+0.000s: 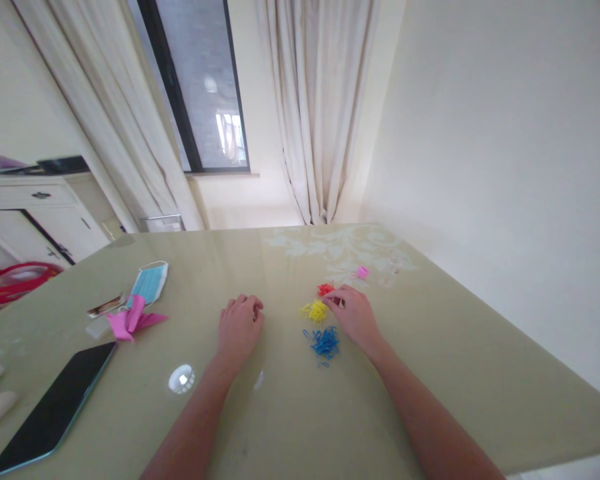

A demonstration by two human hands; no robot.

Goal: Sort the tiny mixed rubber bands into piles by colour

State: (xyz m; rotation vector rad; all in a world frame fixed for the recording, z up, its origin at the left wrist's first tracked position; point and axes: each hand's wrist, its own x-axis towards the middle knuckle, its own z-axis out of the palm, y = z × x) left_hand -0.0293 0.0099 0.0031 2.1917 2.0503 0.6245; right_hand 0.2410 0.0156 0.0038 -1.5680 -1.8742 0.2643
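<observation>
Three small heaps of thin looped pieces, perhaps rubber bands, lie in a row on the table: a red heap (325, 289) farthest away, a yellow heap (314, 311) in the middle and a blue heap (325, 343) nearest me. My right hand (353, 313) is at the right side of the red and yellow heaps, its thumb and forefinger pinched together; whatever is between them is too small to make out. Left of the heaps, my left hand (240, 330) rests on the tabletop with loosely bent fingers slightly apart, and nothing shows in it.
Beyond my right hand lies a small pink item (363, 272). On the left of the table (280, 413) are a blue face mask (150, 283), a folded pink piece (130, 321), a narrow brown packet (105, 305) and a dark tablet (55, 407). A wall (520, 200) borders the right side.
</observation>
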